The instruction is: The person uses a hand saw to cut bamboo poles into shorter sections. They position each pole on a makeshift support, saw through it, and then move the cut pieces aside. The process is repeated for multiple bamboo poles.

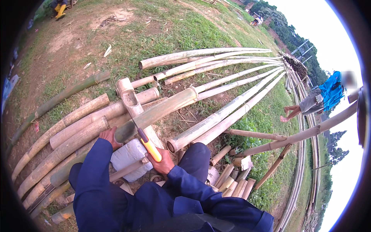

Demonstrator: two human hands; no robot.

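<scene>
My right hand (164, 161) is closed around the yellow handle of a handsaw (152, 149). The saw's thin blade slants up from the handle and meets a long greenish bamboo pole (158, 109) on its near side. Left of the blade, my left hand (111, 138) is closed on the same pole, its fingers partly hidden. A notched bamboo piece (130, 101) lies crosswise beneath the pole. Between my hands, close to my legs, is a whitish block (131, 158) with a bamboo length lying across it.
Several bamboo poles (73, 121) lie at left, and others (228, 106) stretch far right. Short cut pieces (232, 181) are heaped by my right leg. A propped pole (305, 135) slants at right. A person in blue (330, 92) stands beyond; yellow boots (60, 11) show far left.
</scene>
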